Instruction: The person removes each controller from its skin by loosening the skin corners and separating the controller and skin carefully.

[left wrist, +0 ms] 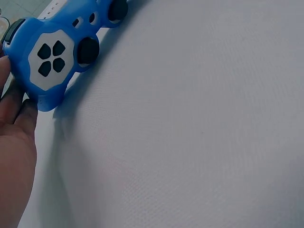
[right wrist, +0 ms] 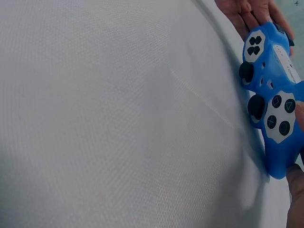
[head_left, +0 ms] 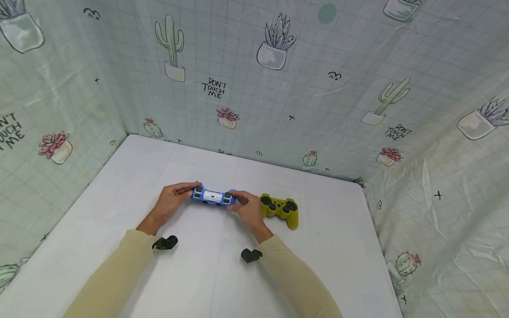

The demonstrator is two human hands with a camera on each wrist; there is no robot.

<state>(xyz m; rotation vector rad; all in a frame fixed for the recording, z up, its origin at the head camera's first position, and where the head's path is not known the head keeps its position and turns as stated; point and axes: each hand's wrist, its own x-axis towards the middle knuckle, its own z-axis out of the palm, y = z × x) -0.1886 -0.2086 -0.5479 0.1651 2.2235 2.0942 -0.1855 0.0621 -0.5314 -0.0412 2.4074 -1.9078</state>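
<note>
Sleeves [head_left: 119,269] in beige fill the near edge of the head view, each with a black wrist camera mount [head_left: 165,243]. Beyond them, your left hand [head_left: 169,204] and right hand [head_left: 248,210] grasp the blue game controller [head_left: 213,196] by its two grips, at the centre of the white tabletop [head_left: 199,274].

Grip: both hands are closed on the controller's ends, thumbs toward the top face. Whether it is lifted or resting on the cloth cannot be confirmed from the wrist views; it appears to sit at or just above the surface.

A yellow game controller [head_left: 280,208] lies at 3 o'clock of the blue one, just beside your right hand.

Recommendations: keep the controller level, with fingers wrapped under both grips rather than pinching the silicone skin, which may slip. Keep your right wrist clear of the yellow unit when moving toward 3 o'clock.
</note>
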